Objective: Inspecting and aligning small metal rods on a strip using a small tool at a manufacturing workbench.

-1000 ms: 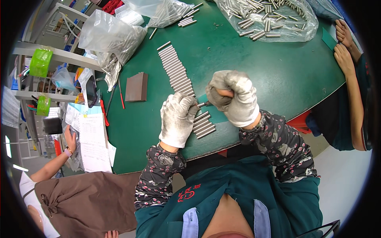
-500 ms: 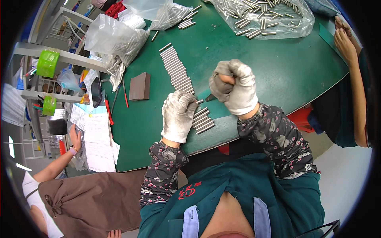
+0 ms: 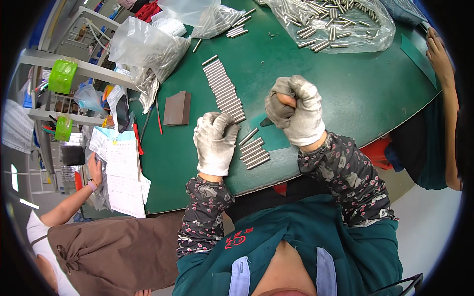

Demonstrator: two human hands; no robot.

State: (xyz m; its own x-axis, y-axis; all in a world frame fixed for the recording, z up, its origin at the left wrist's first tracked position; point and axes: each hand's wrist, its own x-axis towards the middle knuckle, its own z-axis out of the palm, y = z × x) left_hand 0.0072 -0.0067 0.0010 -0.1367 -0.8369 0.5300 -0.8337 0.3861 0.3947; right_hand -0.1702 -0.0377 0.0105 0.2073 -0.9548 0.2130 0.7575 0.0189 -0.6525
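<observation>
My left hand (image 3: 215,143), in a white work glove, is closed beside the near end of a long row of metal pins (image 3: 223,89). Its curled fingertips hide whatever they may hold. Just right of it, a single pin (image 3: 249,136) lies slanted above a shorter stack of pins (image 3: 255,154). My right hand (image 3: 301,111), gloved with a bare fingertip showing, is closed around a dark tool (image 3: 266,122). Only the tool's narrow tip sticks out to the left, over the green tabletop and apart from the pins; the rest is hidden in the fist.
A brown block (image 3: 177,108) stands left of the row. Clear bags of pins (image 3: 148,47) (image 3: 340,24) lie at the far side. Papers (image 3: 122,172) and red-handled pliers (image 3: 137,139) are at the left. Co-workers' hands (image 3: 95,169) (image 3: 439,53) rest at both sides.
My left hand has moved slightly left, off the pin near its fingertips, which now lies slanted on its own. My right hand keeps its grip on the dark tool. The whole view has shifted slightly.
</observation>
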